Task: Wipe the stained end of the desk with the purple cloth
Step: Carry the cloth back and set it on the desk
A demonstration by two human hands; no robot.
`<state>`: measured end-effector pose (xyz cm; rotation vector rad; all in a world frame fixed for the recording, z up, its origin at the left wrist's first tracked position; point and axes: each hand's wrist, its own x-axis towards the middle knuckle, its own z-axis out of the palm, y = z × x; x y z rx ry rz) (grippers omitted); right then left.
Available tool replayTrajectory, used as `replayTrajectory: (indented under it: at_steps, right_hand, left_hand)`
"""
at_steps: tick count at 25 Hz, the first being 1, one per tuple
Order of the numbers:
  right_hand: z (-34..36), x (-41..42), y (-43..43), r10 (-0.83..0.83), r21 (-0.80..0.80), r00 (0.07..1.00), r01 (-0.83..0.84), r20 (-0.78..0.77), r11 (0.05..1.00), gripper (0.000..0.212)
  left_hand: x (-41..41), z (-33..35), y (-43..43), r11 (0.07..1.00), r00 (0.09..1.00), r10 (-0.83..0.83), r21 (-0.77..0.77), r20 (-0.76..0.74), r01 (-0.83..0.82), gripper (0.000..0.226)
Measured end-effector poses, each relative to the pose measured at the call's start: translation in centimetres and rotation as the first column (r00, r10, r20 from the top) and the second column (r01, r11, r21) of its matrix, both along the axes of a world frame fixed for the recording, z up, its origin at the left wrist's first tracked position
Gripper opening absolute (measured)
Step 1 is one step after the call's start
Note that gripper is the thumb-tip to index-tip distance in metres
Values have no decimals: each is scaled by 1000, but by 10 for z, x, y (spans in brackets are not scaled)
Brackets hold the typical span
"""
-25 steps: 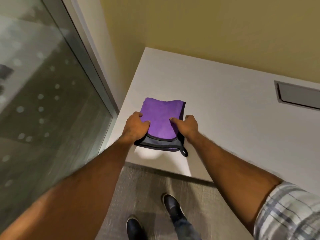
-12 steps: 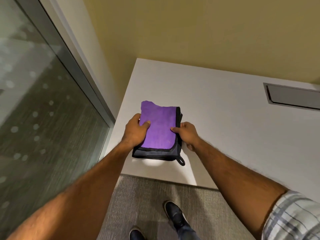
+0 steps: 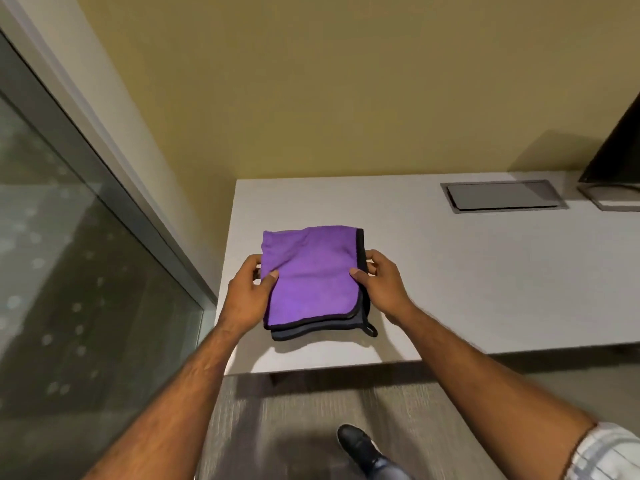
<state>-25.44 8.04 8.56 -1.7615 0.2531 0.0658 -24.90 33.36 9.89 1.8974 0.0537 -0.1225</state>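
Here, both hands grip a folded purple microfibre cloth with black piping and a grey underside (image 3: 310, 277), one at each side edge. The left hand (image 3: 247, 296) is closed on the cloth's left edge, its thumb lying on the purple top face and its other fingers curled out of sight under the fold. The right hand (image 3: 379, 284) mirrors it on the right edge, thumb pressed on top beside the black piping, fingers wrapped around the edge. Between the two hands the cloth is spread flat, its grey lower layers showing along the edge nearest the wrists, where a small black hanging loop (image 3: 370, 330) sticks out just below the right hand. Whether the cloth rests on the flat white counter (image 3: 450, 289) beneath the hands or is held just above it cannot be told; a soft shadow lies under its near edge. The hands are at the counter's left end, just inside its near edge. Well beyond the right hand, a grey rectangular recessed cover plate (image 3: 502, 195) sits in the counter top, and farther right the corner of a dark screen on a flat base (image 3: 616, 161) enters view. Beyond the left hand a glass wall panel (image 3: 69, 271) runs alongside. Below the forearms are grey carpet and one black shoe (image 3: 358, 445).
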Motion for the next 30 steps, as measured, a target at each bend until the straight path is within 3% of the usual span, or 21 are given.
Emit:
replayTrajectory:
  at_steps: [3,7,16,23,30]
  right_hand:
    - [34,-15,-17,-20,-16,998,21,59,1000,21]
    - [59,-32,-54,-94,112,996,94,-1,989,30]
    - [40,18,-166,-81,280,991,109,-109,954,49]
    - [9,125,-267,-70,147,991,88,-118,985,62]
    - [-28,230,-331,-45,3,970,47,-237,999,72]
  left_hand:
    - [-6,27,-14,993,996,-86,-83,8,86,16]
    - [4,51,-47,965,980,-198,-171,15,198,14]
    - [70,32,-157,945,958,-273,-210,-88,250,20]
    - [168,-9,-270,976,956,-142,-198,-255,92,14]
    - [264,-55,-349,995,923,-50,-100,-380,13,27]
